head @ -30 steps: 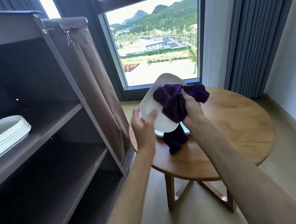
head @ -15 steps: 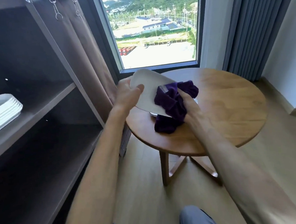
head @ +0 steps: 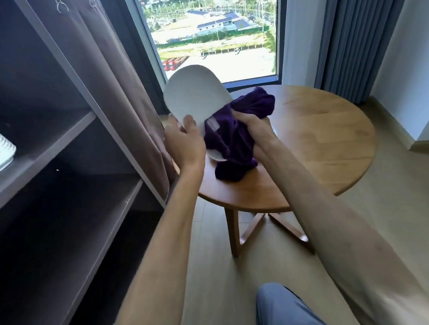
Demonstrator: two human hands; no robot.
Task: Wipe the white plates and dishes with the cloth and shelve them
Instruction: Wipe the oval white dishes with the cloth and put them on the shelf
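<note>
Your left hand grips tilted smooth white oval plate by lower rim, above round wooden table. Your right hand clutches bunched plush purple cloth against plate's lower right edge.

Window: tall, dark-framed, daylight entering; buildings, a paved lot and green slopes outside.
Curtains: grey-blue pleated drape right of the window; brown fabric panel hung on metal clips at left.
Shelving unit: dark, open-fronted, several tiers, along the left side.
Table: round, light wood top, crossed wooden legs, below the window.
Floor: pale planks, possibly laminate.
Wall: white, at right, with a light skirting board.
</note>
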